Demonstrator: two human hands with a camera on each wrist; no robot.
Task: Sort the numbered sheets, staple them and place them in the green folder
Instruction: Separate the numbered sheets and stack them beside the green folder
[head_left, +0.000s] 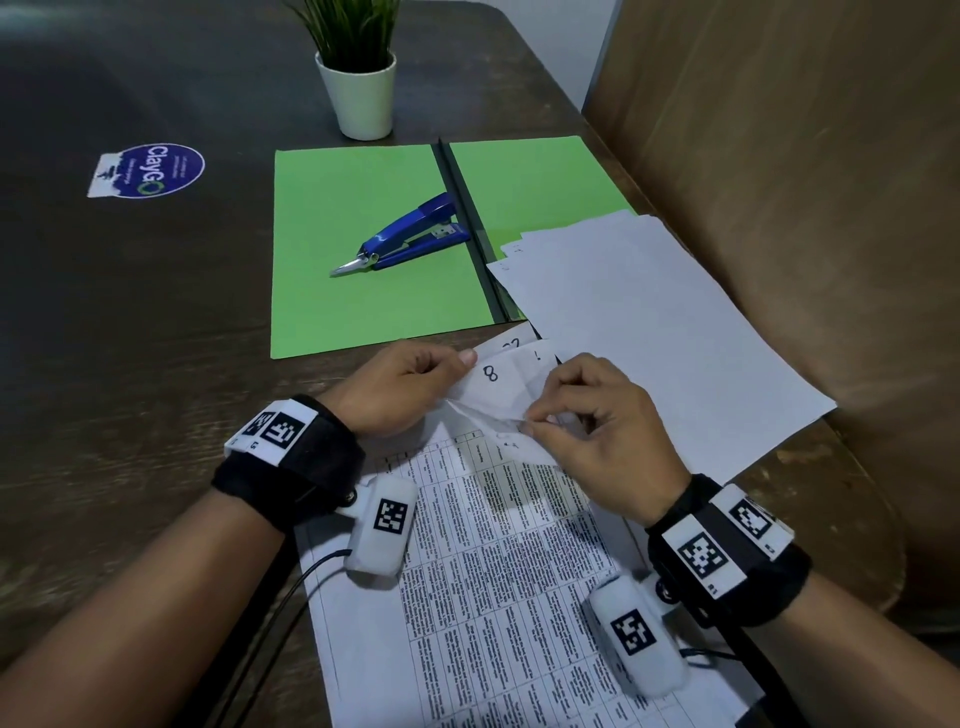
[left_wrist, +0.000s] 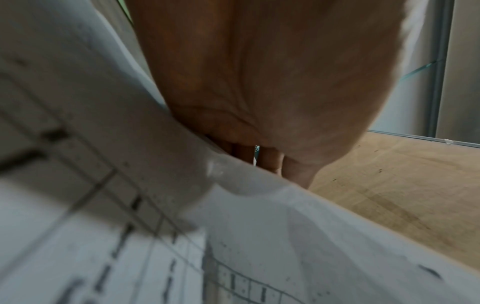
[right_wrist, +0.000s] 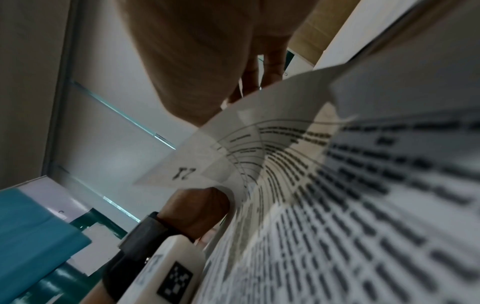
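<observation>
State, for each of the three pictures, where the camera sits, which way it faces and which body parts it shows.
Head: looks down over the left hand and right hand pinching the numbered sheets; behind lie the green folder and stapler.
Left wrist: under the left palm, facing its fingers.
Right wrist: under the right palm, facing sheets.
Shared: the printed sheets appear in all views.

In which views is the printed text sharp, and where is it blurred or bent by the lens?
Head view: the printed sheet between the hands is fairly sharp, and the handwritten 8 reads clearly. Left wrist view: the table lines are badly out of focus. Right wrist view: text is smeared nearby and its rows curve from wide-angle distortion.
</observation>
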